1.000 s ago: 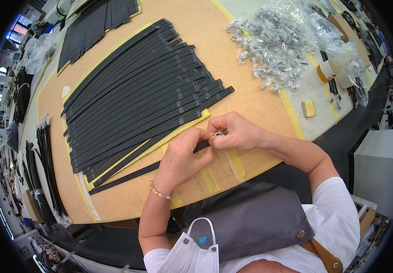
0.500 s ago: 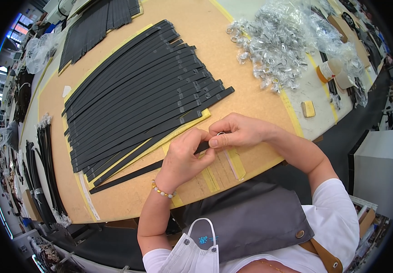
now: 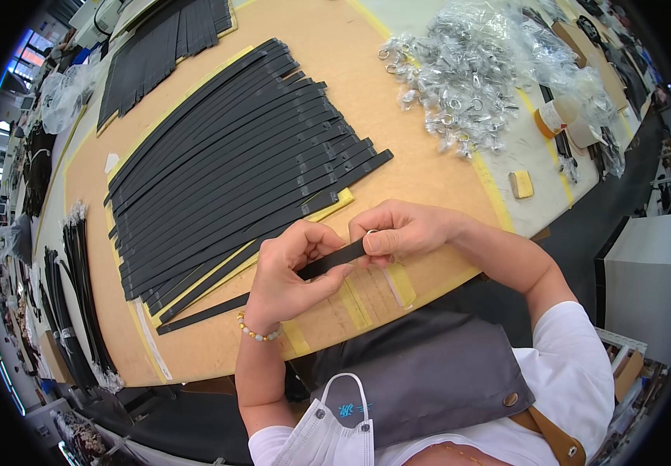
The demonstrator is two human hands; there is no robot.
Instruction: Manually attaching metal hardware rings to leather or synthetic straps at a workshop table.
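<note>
2 hands on 1 black strap (image 3: 327, 262) near the desk (image 3: 397, 163) front edge: left hand (image 3: 292, 272) pinches its middle, right hand (image 3: 397, 231) pinches the right end with a small metal ring. Pile of straps (image 3: 234, 163) sits far left, heap of metal rings (image 3: 452, 78) far right.

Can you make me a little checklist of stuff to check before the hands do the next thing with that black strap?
1. Both hands on the strap: left hand and right hand pinch one black strap at its near end. Ok.
2. Metal ring at the strap's tip: something small shows at the right fingertips, too small to make out. Cannot tell.
3. Strap's far end free: it trails down-left across the brown board, with nothing lying on it. Ok.
4. More straps ready: a row of black straps lies beside the hands. Ok.
5. Metal parts in supply: a heap of silver rings sits at the far right. Ok.
</note>
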